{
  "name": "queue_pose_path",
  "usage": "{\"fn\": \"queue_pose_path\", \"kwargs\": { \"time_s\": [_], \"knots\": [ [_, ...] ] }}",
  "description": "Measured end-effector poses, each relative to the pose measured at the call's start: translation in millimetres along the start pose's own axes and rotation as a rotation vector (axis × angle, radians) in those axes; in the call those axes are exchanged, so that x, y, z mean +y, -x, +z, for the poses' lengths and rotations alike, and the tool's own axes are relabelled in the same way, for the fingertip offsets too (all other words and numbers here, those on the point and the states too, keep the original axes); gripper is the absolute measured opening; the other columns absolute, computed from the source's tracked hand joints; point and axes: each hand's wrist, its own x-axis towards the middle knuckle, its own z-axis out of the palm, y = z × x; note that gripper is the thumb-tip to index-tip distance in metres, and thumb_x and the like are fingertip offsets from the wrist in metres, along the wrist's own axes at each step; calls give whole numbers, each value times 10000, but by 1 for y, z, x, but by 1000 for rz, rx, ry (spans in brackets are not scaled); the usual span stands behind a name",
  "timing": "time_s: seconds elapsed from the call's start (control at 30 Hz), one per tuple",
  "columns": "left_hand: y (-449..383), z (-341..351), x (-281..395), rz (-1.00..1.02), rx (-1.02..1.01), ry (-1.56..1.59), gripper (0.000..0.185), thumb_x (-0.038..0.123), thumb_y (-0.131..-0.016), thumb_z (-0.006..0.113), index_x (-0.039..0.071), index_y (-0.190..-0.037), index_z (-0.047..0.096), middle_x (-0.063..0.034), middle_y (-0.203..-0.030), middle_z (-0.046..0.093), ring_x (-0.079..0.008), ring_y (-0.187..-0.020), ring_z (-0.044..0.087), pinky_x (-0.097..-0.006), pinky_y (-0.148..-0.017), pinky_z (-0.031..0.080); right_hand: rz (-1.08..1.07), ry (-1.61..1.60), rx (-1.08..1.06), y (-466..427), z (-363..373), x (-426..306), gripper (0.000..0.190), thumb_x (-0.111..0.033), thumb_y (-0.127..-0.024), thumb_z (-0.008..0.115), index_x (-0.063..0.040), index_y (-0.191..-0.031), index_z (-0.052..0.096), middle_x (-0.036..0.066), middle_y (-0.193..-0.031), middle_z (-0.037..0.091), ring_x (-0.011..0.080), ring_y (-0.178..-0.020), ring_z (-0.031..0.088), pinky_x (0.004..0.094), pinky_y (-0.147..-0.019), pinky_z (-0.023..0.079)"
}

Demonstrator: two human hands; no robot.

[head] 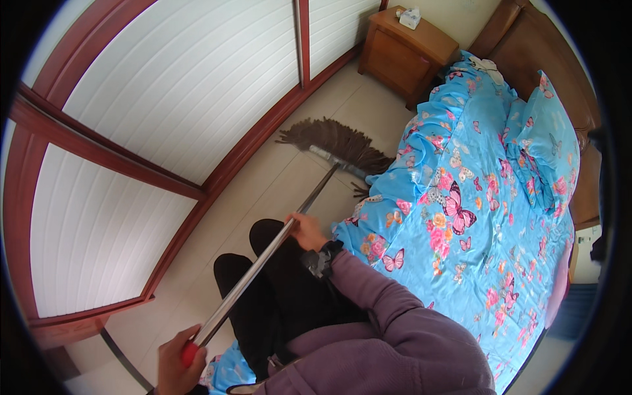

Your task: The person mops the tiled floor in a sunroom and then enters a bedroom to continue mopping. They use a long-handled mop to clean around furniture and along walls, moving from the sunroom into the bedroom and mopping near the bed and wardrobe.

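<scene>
A flat dust mop with a brown fringed head (338, 143) lies on the tiled floor (261, 197), between the wardrobe and the bed. Its shiny metal handle (256, 269) slants back toward me across my legs. My left hand (180, 360) grips the red end (189, 353) of the handle at the lower left. Farther along the pole, my right hand (306, 232) is closed around it, with a dark band (321, 259) on the wrist. The mop head's right end reaches the hanging edge of the bedspread, which partly covers it.
On the left runs a wardrobe with white ribbed sliding panels (197, 74) in red-brown frames. A bed with a blue butterfly-print bedspread (474, 222) and pillow (550, 148) takes up the right. A wooden nightstand (407, 59) bearing a tissue pack (410, 18) stands at the back.
</scene>
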Motion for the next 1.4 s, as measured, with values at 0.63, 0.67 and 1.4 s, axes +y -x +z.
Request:
{"fn": "queue_pose_path", "kwargs": {
  "time_s": [0.63,0.67,1.4],
  "knots": [
    [-276,238,55,394,-105,163,422,212,-852,527,12,-1204,410,-259,-904,600,-434,-826,577,-492,-699,457,-296,254,165,16,-36,-152,303,-151,-868,609,-45,-1109,457,81,-917,600,203,-804,613,318,-731,499],
    [-266,234,39,384,-126,107,448,227,-858,519,19,-1235,397,-260,-898,603,-436,-818,579,-497,-693,460,-246,273,158,18,-39,-141,308,-168,-864,619,-50,-1102,463,77,-932,598,204,-809,613,316,-751,493],
    [11,-18,-63,-89,484,343,320,244,-945,378,21,-863,593,-56,-755,553,-121,-612,482,-239,-534,371,204,-229,16,-10,11,14,133,-92,-853,513,-2,-757,533,124,-733,592,244,-715,590,398,-688,507]
  ]
}}
